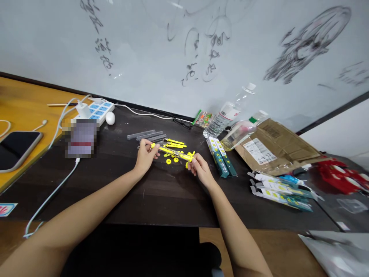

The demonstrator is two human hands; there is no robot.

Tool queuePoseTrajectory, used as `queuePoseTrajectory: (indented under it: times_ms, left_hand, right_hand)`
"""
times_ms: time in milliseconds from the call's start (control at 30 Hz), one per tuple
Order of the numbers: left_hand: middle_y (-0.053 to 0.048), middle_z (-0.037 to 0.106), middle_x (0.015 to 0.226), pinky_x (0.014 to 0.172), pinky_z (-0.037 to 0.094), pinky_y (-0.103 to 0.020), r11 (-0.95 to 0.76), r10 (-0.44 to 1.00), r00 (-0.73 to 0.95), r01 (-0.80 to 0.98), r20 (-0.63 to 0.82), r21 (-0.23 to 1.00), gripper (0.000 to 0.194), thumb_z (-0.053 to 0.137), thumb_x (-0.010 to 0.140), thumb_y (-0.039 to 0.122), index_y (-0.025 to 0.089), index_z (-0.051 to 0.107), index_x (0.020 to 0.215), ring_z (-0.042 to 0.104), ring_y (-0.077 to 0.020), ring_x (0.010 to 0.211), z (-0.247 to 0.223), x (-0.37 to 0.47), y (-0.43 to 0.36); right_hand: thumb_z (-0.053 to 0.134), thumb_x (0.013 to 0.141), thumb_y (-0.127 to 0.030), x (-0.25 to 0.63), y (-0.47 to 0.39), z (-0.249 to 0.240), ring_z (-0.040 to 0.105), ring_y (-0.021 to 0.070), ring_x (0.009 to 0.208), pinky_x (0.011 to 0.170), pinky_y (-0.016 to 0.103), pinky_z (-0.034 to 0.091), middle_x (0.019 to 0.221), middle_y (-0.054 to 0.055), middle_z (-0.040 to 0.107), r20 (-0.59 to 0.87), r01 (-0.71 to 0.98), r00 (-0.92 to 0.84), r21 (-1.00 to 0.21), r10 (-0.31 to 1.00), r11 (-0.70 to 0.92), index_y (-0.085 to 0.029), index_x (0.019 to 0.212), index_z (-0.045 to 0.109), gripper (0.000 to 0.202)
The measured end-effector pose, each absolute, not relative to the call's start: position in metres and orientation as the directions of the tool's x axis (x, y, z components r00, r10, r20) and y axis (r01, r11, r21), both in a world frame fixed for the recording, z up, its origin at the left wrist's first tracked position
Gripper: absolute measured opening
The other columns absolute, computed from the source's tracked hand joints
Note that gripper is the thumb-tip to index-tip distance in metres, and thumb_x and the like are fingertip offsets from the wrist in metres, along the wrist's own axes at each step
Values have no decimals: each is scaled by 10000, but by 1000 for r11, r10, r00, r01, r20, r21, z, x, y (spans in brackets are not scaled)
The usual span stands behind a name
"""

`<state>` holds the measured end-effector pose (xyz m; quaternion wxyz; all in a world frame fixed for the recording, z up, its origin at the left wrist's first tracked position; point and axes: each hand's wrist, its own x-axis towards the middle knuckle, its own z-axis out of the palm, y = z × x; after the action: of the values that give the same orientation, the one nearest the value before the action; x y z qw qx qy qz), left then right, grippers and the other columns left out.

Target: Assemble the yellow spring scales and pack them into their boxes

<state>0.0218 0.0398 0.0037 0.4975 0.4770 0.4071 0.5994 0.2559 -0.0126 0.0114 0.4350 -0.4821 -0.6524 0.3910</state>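
Both my hands hold a clear tube with yellow end pieces and a yellow part inside (173,151), stretched level above the dark table. My left hand (146,154) pinches its left end, and my right hand (200,168) grips the yellow piece at its right end. Just behind it lie several clear grey tubes (145,134) and several thin yellow sticks (175,143). Small yellow rings (168,161) are scattered on the table below the tube. Some small parts are partly hidden by my fingers and the tube.
To the right stand green-and-white boxes (220,157), a water bottle (220,121), a second bottle (240,132) and a brown parcel (276,146). Opened boxes (281,191) lie nearer. At left are a power strip (99,109), a charging phone (82,138) and its cable (62,184). A whiteboard (144,57) rises behind.
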Motion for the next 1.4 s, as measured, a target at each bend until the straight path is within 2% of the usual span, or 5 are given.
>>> queuePoseTrajectory:
  times_ms: [267, 567, 767, 933, 1400]
  left_hand:
    - [21, 666, 739, 556, 541, -199, -111, 993, -63, -349, 95, 931, 272, 637, 796, 265, 196, 375, 830, 654, -85, 586, 11, 22, 37]
    - [7, 673, 755, 602, 555, -209, -80, 996, -55, -339, 65, 938, 300, 656, 791, 298, 190, 379, 828, 695, -113, 642, 15, 22, 35]
    - [16, 660, 739, 625, 572, -229, -98, 995, -49, -343, 86, 934, 297, 655, 793, 287, 192, 374, 813, 698, -119, 647, 14, 24, 32]
    - [14, 661, 730, 631, 577, -240, -99, 995, -63, -361, 82, 927, 307, 659, 791, 281, 189, 367, 816, 700, -125, 648, 15, 24, 33]
    - [33, 643, 693, 614, 564, -213, -14, 998, -62, -367, -9, 930, 314, 650, 801, 280, 190, 350, 804, 700, -116, 630, 9, 25, 34]
  right_hand:
    - [453, 911, -475, 257, -10, 7, 425, 70, 473, 396, 172, 337, 656, -38, 541, 192, 316, -173, -918, 966, 239, -217, 818, 424, 277]
    - [609, 816, -476, 251, -11, 14, 525, 86, 469, 429, 212, 468, 632, -60, 562, 224, 128, -77, -964, 972, 232, -226, 830, 415, 316]
    - [480, 887, -518, 250, -11, 12, 558, 87, 507, 461, 220, 492, 677, -25, 581, 208, 131, -112, -966, 972, 222, -212, 776, 419, 331]
    - [627, 810, -465, 246, -11, 13, 618, 117, 571, 506, 260, 548, 742, -34, 615, 218, 34, -80, -975, 973, 221, -244, 960, 406, 346]
    - [716, 726, -429, 248, -7, 7, 568, 134, 762, 625, 278, 586, 881, 5, 500, 324, 227, 10, -922, 946, 314, -231, 864, 493, 329]
